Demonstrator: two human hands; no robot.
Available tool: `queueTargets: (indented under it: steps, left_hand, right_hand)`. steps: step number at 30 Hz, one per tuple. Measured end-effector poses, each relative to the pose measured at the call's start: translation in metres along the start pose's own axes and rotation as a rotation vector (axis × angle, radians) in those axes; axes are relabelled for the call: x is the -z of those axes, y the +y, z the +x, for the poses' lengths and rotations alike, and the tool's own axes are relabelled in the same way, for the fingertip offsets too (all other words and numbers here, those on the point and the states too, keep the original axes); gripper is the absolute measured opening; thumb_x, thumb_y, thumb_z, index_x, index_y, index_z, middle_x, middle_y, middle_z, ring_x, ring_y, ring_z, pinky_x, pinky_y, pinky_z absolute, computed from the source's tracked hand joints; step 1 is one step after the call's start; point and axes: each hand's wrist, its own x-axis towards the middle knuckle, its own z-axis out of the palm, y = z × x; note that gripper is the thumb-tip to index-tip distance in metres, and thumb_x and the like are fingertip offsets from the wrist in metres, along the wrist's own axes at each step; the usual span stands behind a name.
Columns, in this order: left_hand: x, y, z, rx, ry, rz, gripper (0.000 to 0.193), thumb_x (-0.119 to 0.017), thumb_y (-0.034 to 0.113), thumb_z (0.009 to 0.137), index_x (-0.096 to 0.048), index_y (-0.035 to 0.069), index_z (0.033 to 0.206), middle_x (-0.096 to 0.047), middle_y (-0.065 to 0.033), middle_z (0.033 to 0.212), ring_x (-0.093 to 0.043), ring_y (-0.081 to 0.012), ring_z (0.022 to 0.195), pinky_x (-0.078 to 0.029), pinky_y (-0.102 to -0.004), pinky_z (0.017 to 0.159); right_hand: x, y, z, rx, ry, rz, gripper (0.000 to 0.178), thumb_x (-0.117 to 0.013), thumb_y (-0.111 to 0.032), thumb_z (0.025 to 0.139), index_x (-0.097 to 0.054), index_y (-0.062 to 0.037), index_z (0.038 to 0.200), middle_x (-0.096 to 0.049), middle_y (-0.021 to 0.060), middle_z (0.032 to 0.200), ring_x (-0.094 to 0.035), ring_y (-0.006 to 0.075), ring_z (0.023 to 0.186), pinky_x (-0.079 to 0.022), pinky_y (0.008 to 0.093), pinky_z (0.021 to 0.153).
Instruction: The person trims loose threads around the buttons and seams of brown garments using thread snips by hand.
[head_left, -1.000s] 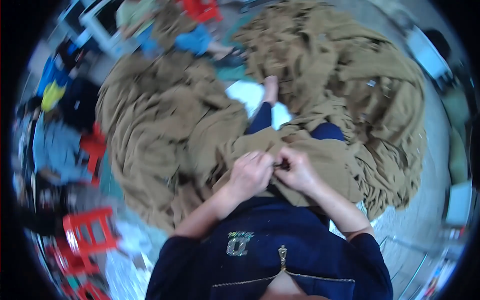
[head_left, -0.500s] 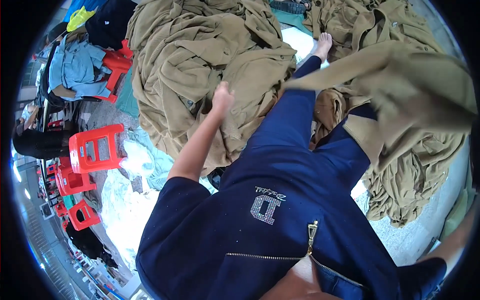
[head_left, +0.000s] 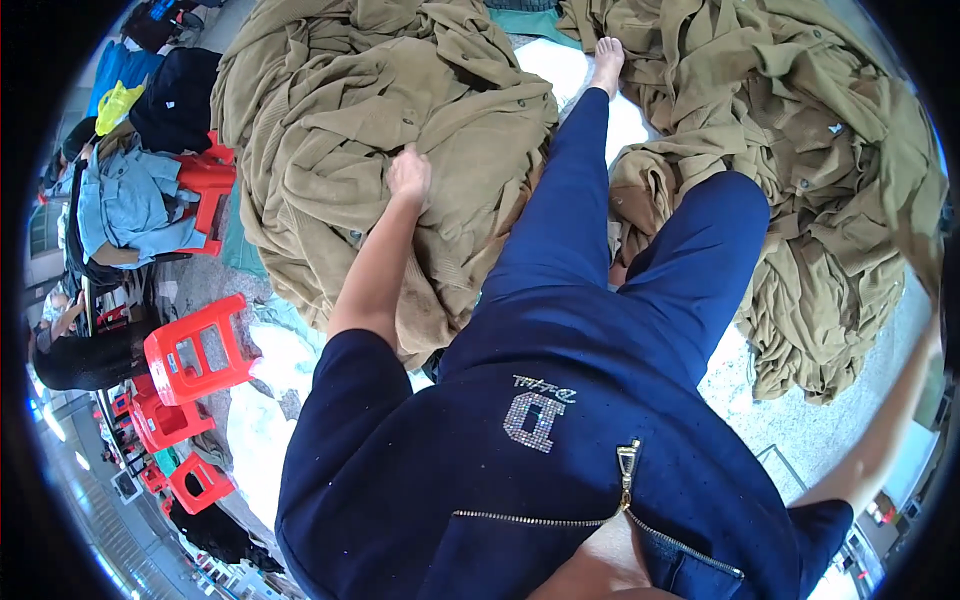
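Note:
A large heap of khaki button-front garments lies in front of me on the left. My left hand rests on this heap, its fingers closed on a fold of a khaki garment. On the right, more khaki garments are spread over and around a second pile. My right arm reaches out to the right rim, where my right hand is barely visible. A strip of khaki cloth hangs down toward that hand; the dark rim hides its fingers, so I cannot tell whether they hold it.
Red plastic stools stand on the left, one bearing light blue garments. White plastic sheeting lies beside my left side. My bare foot extends between the piles. Another person is at the far left.
The khaki garment that was swinging in the air on the right now lies over the right pile. My right arm has come further into view. My left hand stays on the left heap.

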Motion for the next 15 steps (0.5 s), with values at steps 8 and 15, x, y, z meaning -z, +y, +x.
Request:
queueTargets:
  steps: [8,15]
  left_hand:
    - [0.070,0.030,-0.029,-0.386,-0.007,-1.264,0.024,-0.053,0.014,0.093,-0.057,0.001,0.114,-0.067,-0.0074,0.100,-0.061,-0.0140,0.089,-0.046,-0.0267,0.081]
    - [0.279,0.153,-0.148,-1.027,-0.093,-0.942,0.031,-0.059,0.007,0.089,-0.057,-0.003,0.117,-0.063,-0.0041,0.102,-0.058,-0.0088,0.091,-0.047,-0.0220,0.078]
  right_hand:
    - [-0.140,0.045,-0.179,-0.284,-0.295,0.412,0.027,-0.071,-0.010,0.078,-0.063,0.0031,0.101,-0.065,0.0074,0.086,-0.063,0.0161,0.073,-0.050,0.0273,0.071]
    - [0.004,-0.406,-0.332,0.232,-0.835,1.240,0.040,-0.064,-0.005,0.082,-0.055,-0.0077,0.121,-0.054,0.0036,0.114,-0.052,0.0137,0.106,-0.045,0.0267,0.088]
